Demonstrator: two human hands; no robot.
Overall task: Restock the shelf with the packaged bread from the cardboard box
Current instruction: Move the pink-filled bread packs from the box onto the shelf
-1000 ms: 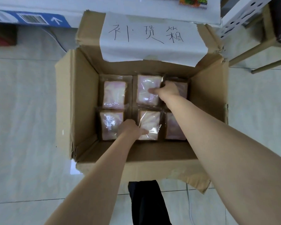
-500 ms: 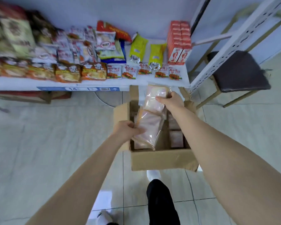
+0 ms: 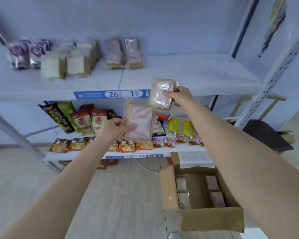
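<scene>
1. The left hand [image 3: 116, 129] grips a clear-wrapped bread packet [image 3: 139, 124] at its lower left edge. It holds the packet upright in front of the lower shelf [image 3: 188, 150].
2. The right hand [image 3: 179, 96] pinches a second bread packet [image 3: 160, 94] by its right side. This packet is level with the front edge of the upper shelf [image 3: 197, 75], just right of the blue price label [image 3: 110, 94].
3. The second packet sits higher and to the right of the first; whether they touch cannot be told.
4. Two similar pinkish shelved packets [image 3: 123, 53] stand side by side at the back of the upper shelf.
5. The open cardboard box [image 3: 212, 219] stands on the floor at lower right. Four boxed packets [image 3: 181, 184] lie inside in two columns.
6. Snack bags [image 3: 86, 121] fill the lower shelf.
</scene>
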